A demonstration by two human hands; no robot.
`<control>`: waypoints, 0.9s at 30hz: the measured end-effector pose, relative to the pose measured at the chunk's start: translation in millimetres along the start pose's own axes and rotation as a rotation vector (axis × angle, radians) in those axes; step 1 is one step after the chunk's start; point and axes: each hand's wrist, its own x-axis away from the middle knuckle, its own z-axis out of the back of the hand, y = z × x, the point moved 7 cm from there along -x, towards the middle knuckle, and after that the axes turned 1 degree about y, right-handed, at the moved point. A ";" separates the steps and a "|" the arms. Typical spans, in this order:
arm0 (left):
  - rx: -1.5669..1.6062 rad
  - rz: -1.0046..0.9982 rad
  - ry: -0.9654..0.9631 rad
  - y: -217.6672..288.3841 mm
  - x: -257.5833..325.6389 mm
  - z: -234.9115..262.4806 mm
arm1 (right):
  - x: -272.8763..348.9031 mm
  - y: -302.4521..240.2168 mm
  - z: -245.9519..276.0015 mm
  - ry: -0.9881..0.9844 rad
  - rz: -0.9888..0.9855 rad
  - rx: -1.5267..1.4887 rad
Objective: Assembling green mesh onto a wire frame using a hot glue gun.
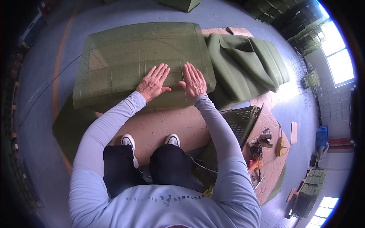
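Before me lies a wide sheet of see-through green mesh (125, 45), with thin straight wires or lines showing through it and a bent-down near edge. My left hand (154, 81) rests on the near part of the mesh, palm down with its fingers stretched out. Beside it, a short gap to the right, my right hand (194, 79) lies flat on the same sheet, fingers extended and thumb apart. Neither hand grips anything. What lies under the mesh shows only faintly.
Thick folded green material (243, 68) is heaped to the right. Brown cardboard (167, 127) covers the floor by my feet. A dark green plastic crate (241, 123) stands near my right arm, beside blackened tools (256, 150) and a yellow object (280, 147). Green stacks (311, 190) stand farther off.
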 end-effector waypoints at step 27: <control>-0.069 -0.023 0.039 46.7 -32.9 -27.4 | 26.8 39.1 2.8 0.062 0.072 -0.024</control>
